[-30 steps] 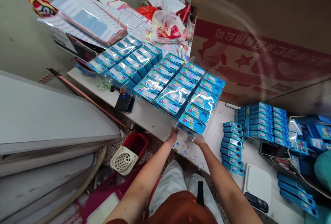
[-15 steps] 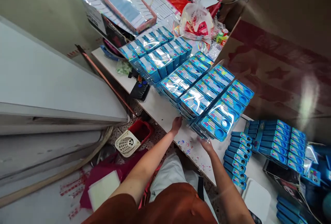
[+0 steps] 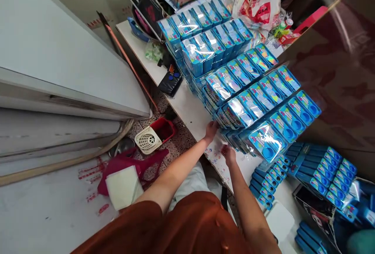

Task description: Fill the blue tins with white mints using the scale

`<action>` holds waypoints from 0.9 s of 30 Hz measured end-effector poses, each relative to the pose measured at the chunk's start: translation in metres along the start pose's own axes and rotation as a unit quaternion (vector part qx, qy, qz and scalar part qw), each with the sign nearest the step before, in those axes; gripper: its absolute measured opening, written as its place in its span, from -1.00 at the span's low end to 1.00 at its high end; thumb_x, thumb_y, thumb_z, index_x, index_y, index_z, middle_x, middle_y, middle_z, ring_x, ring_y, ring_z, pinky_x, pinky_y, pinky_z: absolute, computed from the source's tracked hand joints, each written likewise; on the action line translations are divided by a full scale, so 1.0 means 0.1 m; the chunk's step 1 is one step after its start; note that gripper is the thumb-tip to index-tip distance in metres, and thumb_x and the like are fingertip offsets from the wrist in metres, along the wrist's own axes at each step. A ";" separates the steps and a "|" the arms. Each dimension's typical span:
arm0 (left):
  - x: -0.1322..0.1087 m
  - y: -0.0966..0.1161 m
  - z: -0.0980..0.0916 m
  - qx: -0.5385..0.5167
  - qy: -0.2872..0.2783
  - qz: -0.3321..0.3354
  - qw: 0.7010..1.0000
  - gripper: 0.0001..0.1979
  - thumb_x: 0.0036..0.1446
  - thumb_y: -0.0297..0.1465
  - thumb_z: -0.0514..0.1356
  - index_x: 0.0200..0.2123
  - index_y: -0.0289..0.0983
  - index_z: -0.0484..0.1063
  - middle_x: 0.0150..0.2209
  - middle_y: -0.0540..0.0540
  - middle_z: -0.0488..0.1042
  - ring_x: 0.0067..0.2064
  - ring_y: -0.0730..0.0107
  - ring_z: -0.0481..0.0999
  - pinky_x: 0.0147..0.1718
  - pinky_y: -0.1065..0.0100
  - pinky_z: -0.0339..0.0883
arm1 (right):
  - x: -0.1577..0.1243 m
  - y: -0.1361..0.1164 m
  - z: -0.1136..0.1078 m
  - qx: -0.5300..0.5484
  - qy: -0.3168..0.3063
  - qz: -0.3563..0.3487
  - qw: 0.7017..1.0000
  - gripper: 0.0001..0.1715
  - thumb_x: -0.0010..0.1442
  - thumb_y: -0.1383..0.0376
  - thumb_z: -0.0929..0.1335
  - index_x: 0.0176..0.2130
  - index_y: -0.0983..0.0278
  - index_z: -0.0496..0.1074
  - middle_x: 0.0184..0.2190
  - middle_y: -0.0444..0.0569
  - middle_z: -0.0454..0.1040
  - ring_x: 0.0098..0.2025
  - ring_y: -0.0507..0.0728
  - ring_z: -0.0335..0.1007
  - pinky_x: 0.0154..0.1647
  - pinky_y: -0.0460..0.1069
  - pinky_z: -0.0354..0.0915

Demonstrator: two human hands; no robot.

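Rows of blue boxes in clear plastic wrap [image 3: 254,97] are stacked on a white tabletop [image 3: 190,109]. At the stack's near lower edge is my left hand [image 3: 211,129], its fingers curled and partly hidden against the lowest packs. My right hand [image 3: 229,154] is just nearer to me, below the front corner of the stack. Its fingers look bent together, with blurred tips. What either hand grips, if anything, does not show. Small printed coloured marks [image 3: 215,160] dot the table beside my right hand.
More blue packs [image 3: 325,168] stand at the right, with a white lid-like piece [image 3: 279,220] in front. A black pouch [image 3: 170,83] lies on the left. A cardboard box [image 3: 336,86] blocks the far right. Below left is a red mop bucket [image 3: 172,129] on the floor.
The camera view has shifted, so the stack looks larger and farther right. Both hands remain by its near lower edge; my right hand is now closer to my left.
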State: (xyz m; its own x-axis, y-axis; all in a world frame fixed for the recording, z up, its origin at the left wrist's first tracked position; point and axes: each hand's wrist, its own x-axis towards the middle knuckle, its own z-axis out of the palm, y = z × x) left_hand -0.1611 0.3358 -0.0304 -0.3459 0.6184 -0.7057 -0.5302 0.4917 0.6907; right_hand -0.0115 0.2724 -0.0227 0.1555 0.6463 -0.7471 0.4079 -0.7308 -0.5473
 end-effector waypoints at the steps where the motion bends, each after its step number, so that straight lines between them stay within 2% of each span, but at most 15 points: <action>1: 0.01 0.00 0.01 -0.006 0.000 -0.006 1.000 -0.75 0.15 -0.27 0.04 -0.50 -0.28 0.26 -0.54 0.00 0.32 -0.46 0.47 0.32 -0.41 0.41 0.20 | -0.04 -0.01 0.01 0.049 -0.009 0.010 0.999 -0.59 0.04 0.02 0.19 -0.32 0.28 0.34 -0.36 0.06 0.52 -0.35 0.12 0.49 -0.22 0.06 0.43; 4: 0.06 -0.01 0.07 -0.019 0.004 -0.012 1.000 -0.70 0.21 -0.22 0.00 -0.50 -0.26 0.22 -0.56 0.01 0.30 -0.49 0.48 0.30 -0.45 0.40 0.18 | -0.14 -0.05 0.06 0.223 -0.011 0.017 0.975 -0.69 -0.03 0.11 0.28 -0.29 0.24 0.34 -0.23 0.00 0.51 -0.24 0.08 0.47 -0.09 0.05 0.38; 6: 0.08 -0.04 0.10 -0.023 0.010 -0.006 1.000 -0.67 0.24 -0.19 -0.03 -0.50 -0.24 0.20 -0.58 0.03 0.26 -0.52 0.48 0.27 -0.48 0.40 0.15 | -0.19 -0.08 0.10 0.286 -0.002 0.008 0.958 -0.72 -0.03 0.15 0.29 -0.28 0.21 0.35 -0.16 -0.03 0.50 -0.14 0.08 0.46 -0.01 0.06 0.33; 9: 0.06 -0.06 0.13 -0.023 0.020 0.024 0.999 -0.66 0.27 -0.22 -0.07 -0.51 -0.23 0.18 -0.59 0.04 0.22 -0.53 0.49 0.22 -0.49 0.41 0.13 | -0.22 -0.15 0.19 0.319 0.012 -0.001 0.948 -0.70 -0.03 0.17 0.31 -0.24 0.20 0.37 -0.12 -0.05 0.49 -0.07 0.08 0.44 0.04 0.07 0.29; 15: -0.04 -0.03 0.12 0.004 0.040 0.076 0.996 -0.69 0.28 -0.32 -0.04 -0.53 -0.24 0.17 -0.57 0.04 0.21 -0.48 0.47 0.21 -0.45 0.42 0.12 | -0.22 -0.23 0.33 0.401 0.075 0.007 0.913 -0.65 -0.15 0.23 0.43 -0.29 0.28 0.41 -0.19 -0.03 0.52 -0.16 0.05 0.45 0.01 0.00 0.33; 20: -0.04 -0.04 0.16 0.029 0.064 0.083 0.994 -0.70 0.27 -0.36 -0.07 -0.53 -0.23 0.17 -0.57 0.04 0.22 -0.48 0.45 0.21 -0.44 0.40 0.09 | -0.21 -0.22 0.34 0.423 0.076 0.019 0.903 -0.72 -0.16 0.27 0.44 -0.35 0.30 0.44 -0.30 -0.07 0.54 -0.19 0.05 0.47 -0.03 -0.02 0.37; 24: -0.05 -0.06 0.19 0.052 0.093 0.088 0.990 -0.73 0.25 -0.37 -0.02 -0.53 -0.23 0.21 -0.52 0.00 0.29 -0.44 0.42 0.23 -0.40 0.39 0.06 | -0.20 -0.23 0.34 0.425 0.068 0.007 0.903 -0.79 -0.08 0.27 0.41 -0.35 0.30 0.44 -0.30 -0.06 0.55 -0.19 0.05 0.48 -0.02 -0.01 0.39; 27: -0.09 -0.06 0.19 0.060 0.100 0.079 0.990 -0.73 0.24 -0.35 0.01 -0.53 -0.22 0.23 -0.51 -0.02 0.30 -0.42 0.39 0.23 -0.38 0.37 0.04 | -0.21 -0.23 0.34 0.441 0.065 0.011 0.895 -0.79 -0.09 0.30 0.42 -0.35 0.29 0.45 -0.30 -0.08 0.55 -0.21 0.03 0.48 -0.02 -0.03 0.39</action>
State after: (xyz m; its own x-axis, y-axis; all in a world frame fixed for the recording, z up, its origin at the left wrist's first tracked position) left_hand -0.1395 0.3389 -0.0250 -0.5702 0.5653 -0.5961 -0.3661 0.4748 0.8004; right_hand -0.0547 0.2686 -0.0073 0.2813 0.6074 -0.7429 -0.4564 -0.5963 -0.6604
